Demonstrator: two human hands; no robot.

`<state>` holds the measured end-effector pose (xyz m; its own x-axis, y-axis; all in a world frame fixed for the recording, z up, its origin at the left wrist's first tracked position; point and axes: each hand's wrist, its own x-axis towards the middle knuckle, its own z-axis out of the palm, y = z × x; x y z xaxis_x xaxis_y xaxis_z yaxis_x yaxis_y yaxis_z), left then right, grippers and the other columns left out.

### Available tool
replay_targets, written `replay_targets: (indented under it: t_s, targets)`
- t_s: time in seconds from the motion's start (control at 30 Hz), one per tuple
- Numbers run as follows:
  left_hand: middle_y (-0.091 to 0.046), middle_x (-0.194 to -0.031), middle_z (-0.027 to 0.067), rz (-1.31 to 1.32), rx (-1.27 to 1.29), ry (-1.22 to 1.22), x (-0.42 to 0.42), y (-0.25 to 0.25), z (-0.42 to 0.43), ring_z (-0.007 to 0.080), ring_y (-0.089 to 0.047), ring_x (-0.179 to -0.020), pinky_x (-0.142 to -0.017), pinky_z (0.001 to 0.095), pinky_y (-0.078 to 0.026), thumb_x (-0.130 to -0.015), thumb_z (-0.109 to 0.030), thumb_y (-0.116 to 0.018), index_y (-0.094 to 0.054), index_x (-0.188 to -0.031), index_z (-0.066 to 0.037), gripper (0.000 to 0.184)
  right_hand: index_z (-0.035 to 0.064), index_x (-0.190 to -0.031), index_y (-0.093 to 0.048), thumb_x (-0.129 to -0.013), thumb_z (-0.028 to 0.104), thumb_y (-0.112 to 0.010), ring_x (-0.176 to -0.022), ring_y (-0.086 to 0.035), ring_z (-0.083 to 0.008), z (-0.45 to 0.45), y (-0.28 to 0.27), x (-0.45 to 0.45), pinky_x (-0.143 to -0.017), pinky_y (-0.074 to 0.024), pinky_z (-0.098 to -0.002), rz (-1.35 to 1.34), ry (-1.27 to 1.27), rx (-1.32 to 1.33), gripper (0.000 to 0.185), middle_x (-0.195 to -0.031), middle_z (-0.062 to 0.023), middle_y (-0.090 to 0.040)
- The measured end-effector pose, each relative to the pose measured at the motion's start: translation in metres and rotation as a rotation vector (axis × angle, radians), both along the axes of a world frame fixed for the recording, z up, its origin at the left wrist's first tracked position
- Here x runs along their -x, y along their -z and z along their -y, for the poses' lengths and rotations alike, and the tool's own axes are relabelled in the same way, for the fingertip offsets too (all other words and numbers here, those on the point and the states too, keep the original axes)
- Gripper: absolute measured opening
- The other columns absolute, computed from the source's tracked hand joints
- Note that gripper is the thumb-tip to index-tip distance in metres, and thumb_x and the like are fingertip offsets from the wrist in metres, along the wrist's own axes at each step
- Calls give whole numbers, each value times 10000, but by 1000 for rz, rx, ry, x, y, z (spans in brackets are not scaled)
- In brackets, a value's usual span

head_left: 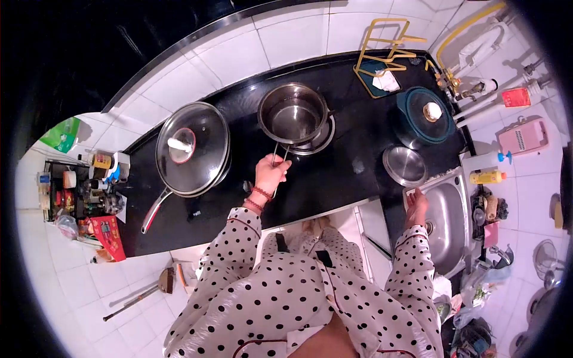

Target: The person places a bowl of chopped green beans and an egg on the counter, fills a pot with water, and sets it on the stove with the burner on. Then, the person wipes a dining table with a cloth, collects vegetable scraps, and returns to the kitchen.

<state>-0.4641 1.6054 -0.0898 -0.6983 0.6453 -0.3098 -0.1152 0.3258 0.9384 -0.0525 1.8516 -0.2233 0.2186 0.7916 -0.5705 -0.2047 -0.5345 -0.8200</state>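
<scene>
My left hand (271, 172) is closed round the long wire handle of a steel saucepan (267, 130). The saucepan stands upright, partly over a round burner (326, 141) on the black stove. Its inside is shiny, and I cannot make out whether liquid is in it. My right hand (416, 209) is over the left edge of the steel sink (453, 238), fingers stretched out and holding nothing visible. Just beyond those fingertips lies a round steel lid or shallow dish (405, 166). Whether the fingers touch the sink rim I cannot tell.
On my left a frying pan with a glass lid (203, 152) points its handle toward me. A dark green lidded pot (425, 117) stands at the back right, near a yellow wire rack (388, 51). Jars and bottles (101, 170) crowd the far left end.
</scene>
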Motion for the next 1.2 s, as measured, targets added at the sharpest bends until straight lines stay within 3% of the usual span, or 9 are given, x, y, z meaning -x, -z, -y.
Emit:
replay_targets:
  t_s: [0.2,0.37,0.6,0.67,0.77,0.9,0.93,1.0,1.2]
  targets:
    - [-534,-583,9,23,-9,-58,-16,7,-20,86,-475,-417,-393,223,-389,-786,-80,-701,-509,-715,-56,207,25,-947,-554,-861,134,-642,-742,-588,-192,-13,6,-3,-655,-537,-294,-413,-115,-82,165,-843,-76,-592]
    - [-534,-586,7,32,-22,-87,-22,12,-42,88,-475,-420,-395,227,-393,-782,-76,-705,-505,-726,-56,208,54,-967,-535,-861,141,-644,-708,-601,-162,-26,10,5,-653,-535,-279,-356,-203,-2,176,-802,-43,-594]
    - [-543,-611,13,51,-64,-105,-37,17,-59,85,-479,-438,-409,239,-397,-795,-72,-687,-502,-738,-56,193,68,-940,-537,-889,179,-616,-622,-652,-154,-3,-84,60,-475,-472,-213,-205,-333,-124,146,-790,-58,-650]
    - [-537,-610,10,24,-58,-99,-38,20,-57,81,-476,-440,-414,239,-396,-804,-75,-677,-496,-740,-54,193,70,-931,-537,-905,180,-591,-563,-632,-144,-2,-82,69,-447,-440,-212,-178,-475,-224,125,-737,-46,-626]
    - [-530,-610,7,-1,-60,-112,-41,17,-54,77,-477,-449,-417,238,-397,-810,-78,-671,-489,-744,-52,195,64,-887,-525,-914,157,-569,-494,-584,-112,18,-135,109,-442,-426,-207,-101,-669,-278,106,-661,-23,-575]
    - [-524,-613,4,27,-91,-121,-47,20,-51,78,-479,-452,-416,235,-399,-815,-69,-662,-475,-755,-62,197,50,-808,-460,-907,125,-561,-467,-548,-135,21,-172,155,-452,-434,-252,399,-995,-630,160,-573,-51,-504]
    - [-523,-615,3,42,-113,-146,-50,22,-50,78,-477,-451,-415,235,-398,-815,-68,-662,-473,-759,-62,197,56,-808,-448,-880,108,-578,-507,-577,-213,20,-183,166,-465,-454,-306,578,-1071,-867,158,-635,-102,-517]
    - [-520,-619,2,73,-156,-197,-57,25,-51,78,-473,-449,-412,236,-397,-816,-66,-662,-470,-768,-64,198,29,-840,-467,-868,74,-581,-535,-563,-223,19,-208,195,-477,-444,-299,856,-1084,-1358,126,-684,-93,-502]
    - [-505,-609,-4,122,-212,-250,-70,27,-50,72,-459,-444,-405,235,-381,-827,-61,-656,-465,-762,-58,202,59,-961,-500,-750,62,-585,-649,-601,-255,18,-235,286,-536,-488,-351,982,-1354,-1769,227,-844,-95,-521]
